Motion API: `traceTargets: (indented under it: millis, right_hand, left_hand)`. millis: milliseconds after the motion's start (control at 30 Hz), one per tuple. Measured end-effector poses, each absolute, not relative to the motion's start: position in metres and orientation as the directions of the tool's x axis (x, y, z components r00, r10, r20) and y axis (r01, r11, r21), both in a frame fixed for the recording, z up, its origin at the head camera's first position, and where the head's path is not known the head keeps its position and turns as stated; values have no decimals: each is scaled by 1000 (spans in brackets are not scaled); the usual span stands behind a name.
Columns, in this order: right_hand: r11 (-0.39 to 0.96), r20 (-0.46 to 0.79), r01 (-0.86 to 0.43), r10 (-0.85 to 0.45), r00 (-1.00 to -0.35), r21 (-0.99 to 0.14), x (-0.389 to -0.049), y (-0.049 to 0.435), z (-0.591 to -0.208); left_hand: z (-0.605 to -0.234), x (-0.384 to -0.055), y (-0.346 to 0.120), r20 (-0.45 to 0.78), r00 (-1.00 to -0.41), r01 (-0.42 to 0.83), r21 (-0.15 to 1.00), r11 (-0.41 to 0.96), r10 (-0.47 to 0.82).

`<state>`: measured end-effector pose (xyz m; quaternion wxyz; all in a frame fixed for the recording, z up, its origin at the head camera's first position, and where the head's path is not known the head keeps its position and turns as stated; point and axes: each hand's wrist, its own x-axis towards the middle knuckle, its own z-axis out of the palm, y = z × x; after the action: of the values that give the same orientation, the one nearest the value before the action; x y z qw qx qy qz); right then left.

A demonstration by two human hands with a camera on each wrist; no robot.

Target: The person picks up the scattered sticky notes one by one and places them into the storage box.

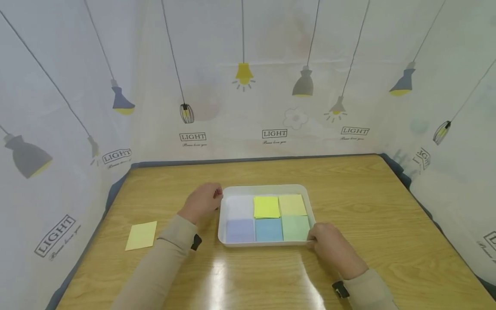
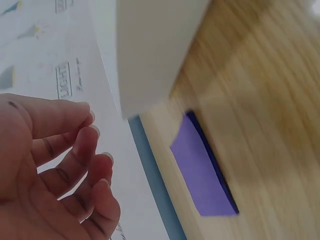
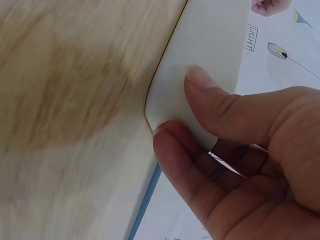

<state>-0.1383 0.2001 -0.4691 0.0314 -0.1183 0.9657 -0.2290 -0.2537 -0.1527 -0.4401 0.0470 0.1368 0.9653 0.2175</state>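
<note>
A shallow white tray (image 1: 263, 244) sits on the wooden table. In it lie pads of sticky notes: bright yellow (image 1: 266, 207), pale yellow (image 1: 292, 205), lavender (image 1: 240, 230), blue (image 1: 269, 230) and green (image 1: 296, 228). My right hand (image 1: 329, 246) grips the tray's near right corner, with the thumb on its outer wall in the right wrist view. At the far left corner, my left hand (image 1: 203, 200) is beside the tray, its loosely bent fingers (image 2: 85, 150) just off the wall. A purple pad (image 2: 205, 170) lies on the table in the left wrist view.
A pale yellow sticky note (image 1: 141, 236) lies on the table (image 1: 356, 193), left of my left forearm. White sheeting (image 1: 217, 86) printed with lamps stands along the table's back and sides. The tray's far left part shows bare white.
</note>
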Motion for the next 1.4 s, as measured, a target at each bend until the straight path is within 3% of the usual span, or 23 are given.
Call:
traceTargets:
  millis: [367,600,1000,1400]
  right_hand:
    - [869,-28,-174,-210,-977,-463,-139,200,-468]
    - [866,-22,-192,-228,-973,-462,-140,199,-467]
    - [869,-45,-162,-206,-978,-467,-140,198,-468]
    - [863,-42,-142,-185,-982,-485,-138,198,-469]
  left_hand:
    - [-449,-267,-181,-26,-962,238,414,879,273]
    - [-453,-275,-186,-94,-961,190,454,870,259]
    - [-466,-291,-192,-196,-958,109,424,899,209]
    - [-481,-306,-193,-223,-957,80,414,907,186]
